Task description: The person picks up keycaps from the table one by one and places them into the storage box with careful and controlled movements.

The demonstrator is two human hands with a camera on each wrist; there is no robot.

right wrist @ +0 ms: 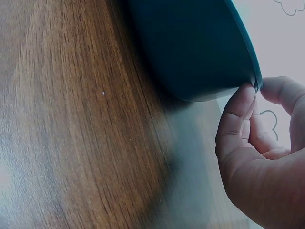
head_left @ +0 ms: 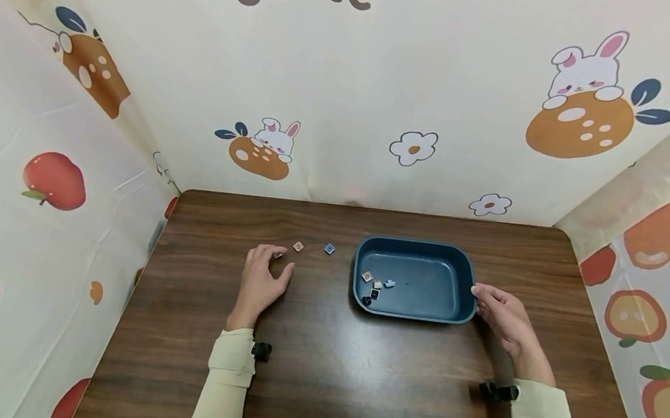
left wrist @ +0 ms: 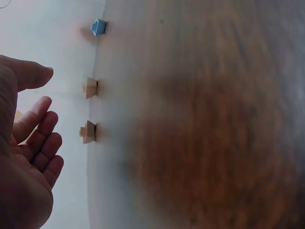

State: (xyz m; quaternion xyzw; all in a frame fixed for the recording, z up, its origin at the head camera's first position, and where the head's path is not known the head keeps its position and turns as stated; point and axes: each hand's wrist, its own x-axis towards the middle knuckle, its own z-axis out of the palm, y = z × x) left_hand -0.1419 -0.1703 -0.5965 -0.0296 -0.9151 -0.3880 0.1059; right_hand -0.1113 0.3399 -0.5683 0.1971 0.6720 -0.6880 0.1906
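My left hand [head_left: 259, 286] reaches over the table on the left, thumb spread apart from the fingers, nothing between them. Close by its fingertips is a small beige keycap-like piece [head_left: 279, 255], partly hidden in the head view. Two similar pieces, one beige [head_left: 298, 246] and one blue [head_left: 329, 249], lie to its right. The left wrist view shows all three in a row, the blue piece [left wrist: 98, 27] farthest along. My right hand [head_left: 505, 319] pinches the right rim of a dark blue tray [head_left: 421, 317] between thumb and fingers; the right wrist view shows this grip on the tray's rim [right wrist: 250, 52].
Inside the tray's left end lie several small pieces, among them a beige one [head_left: 367, 277], a light blue one [head_left: 390, 283] and a black one [head_left: 366, 301]. The brown wooden table [head_left: 318, 382] meets a printed fabric wall [head_left: 346, 89] at its back edge.
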